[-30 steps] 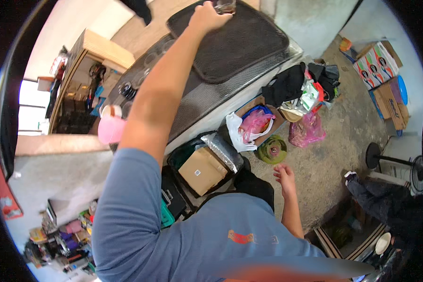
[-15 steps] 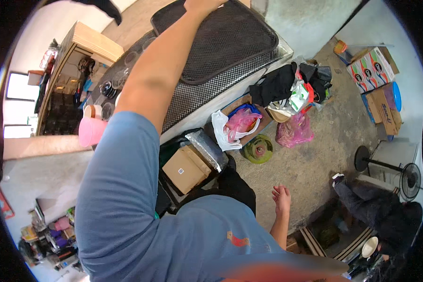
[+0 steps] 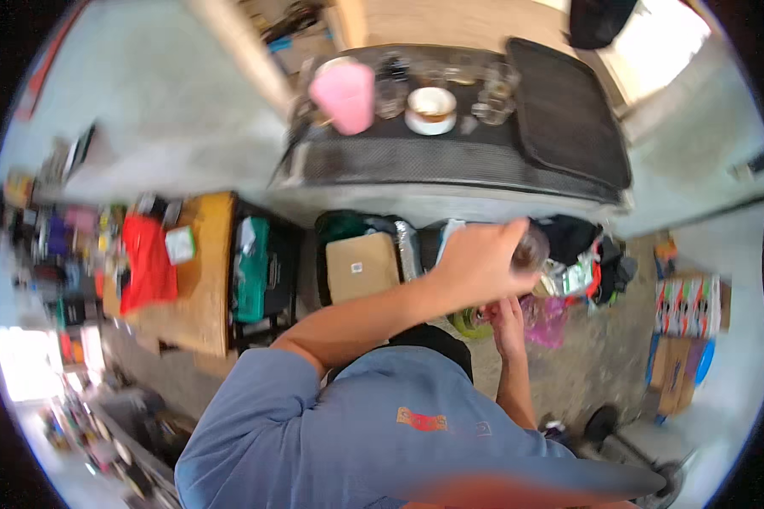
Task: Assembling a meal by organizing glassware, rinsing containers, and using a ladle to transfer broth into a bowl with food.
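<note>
My left hand reaches across in front of my chest, its fingers closed round a clear drinking glass that is blurred by motion. Just below it is my right hand, with bent fingers pressed together; whatever lies at their tips is too small and smeared to name. Both hands hang over the floor, in front of a green round object and a pink plastic bag. Beyond them, a black mesh tray lies on the counter's right end.
The mesh-covered counter bears a pink pitcher, a white cup and several glasses. Below it sit a cardboard box and a heap of bags. A wooden table stands left, printed cartons right.
My left hand has come off the mesh tray, down toward my body, and now holds a glass. My right hand has risen to meet it. The view has turned left, bringing the wooden table in.
</note>
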The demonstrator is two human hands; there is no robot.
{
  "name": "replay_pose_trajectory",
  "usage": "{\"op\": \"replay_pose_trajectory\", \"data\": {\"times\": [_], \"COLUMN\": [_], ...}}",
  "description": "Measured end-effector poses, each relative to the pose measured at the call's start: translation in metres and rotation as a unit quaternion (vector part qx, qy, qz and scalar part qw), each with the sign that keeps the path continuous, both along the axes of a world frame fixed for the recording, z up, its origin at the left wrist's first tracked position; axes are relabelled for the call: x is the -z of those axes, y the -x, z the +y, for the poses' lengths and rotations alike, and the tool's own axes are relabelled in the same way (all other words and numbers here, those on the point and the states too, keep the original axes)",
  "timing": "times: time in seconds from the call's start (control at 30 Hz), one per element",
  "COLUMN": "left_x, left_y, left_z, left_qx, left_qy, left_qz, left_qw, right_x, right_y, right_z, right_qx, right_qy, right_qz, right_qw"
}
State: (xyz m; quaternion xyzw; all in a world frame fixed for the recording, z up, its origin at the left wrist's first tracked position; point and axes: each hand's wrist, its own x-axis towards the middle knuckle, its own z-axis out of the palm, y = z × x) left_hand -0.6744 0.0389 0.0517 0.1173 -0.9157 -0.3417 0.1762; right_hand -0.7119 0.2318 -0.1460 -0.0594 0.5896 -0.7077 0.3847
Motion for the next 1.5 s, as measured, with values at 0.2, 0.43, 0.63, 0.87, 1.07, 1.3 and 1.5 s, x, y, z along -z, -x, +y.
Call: {"op": "replay_pose_trajectory", "data": {"times": [0.2,0.43,0.63,0.87,1.07,1.3,1.5], "left_x": [0.064,0.069,0.076,0.089,0.093,0.070,0.041], "left_y": [-0.192,-0.404,-0.546,-0.656,-0.761,-0.914,-1.019], "left_z": [0.026,0.082,0.149,0.188,0.190,0.166,0.177], "left_qx": [-0.199,-0.485,-0.677,-0.795,-0.842,-0.877,-0.927], "left_qy": [-0.006,-0.022,-0.012,-0.072,-0.131,-0.170,-0.145], "left_qz": [-0.011,-0.050,-0.055,-0.058,-0.021,-0.091,-0.056], "left_qw": [0.980,0.873,0.734,0.600,0.522,0.440,0.341], "right_x": [-0.036,-0.053,-0.061,-0.052,-0.049,-0.033,-0.069], "right_y": [-0.099,-0.296,-0.448,-0.583,-0.706,-0.895,-1.073], "right_z": [-0.058,-0.078,-0.079,-0.083,-0.120,-0.195,-0.237], "right_qx": [-0.227,-0.474,-0.649,-0.739,-0.797,-0.844,-0.889], "right_qy": [0.150,0.125,0.029,-0.040,-0.055,-0.094,-0.059], "right_qz": [-0.171,-0.222,-0.208,-0.235,-0.249,-0.280,-0.244], "right_qw": [0.947,0.843,0.732,0.630,0.547,0.448,0.383]}}
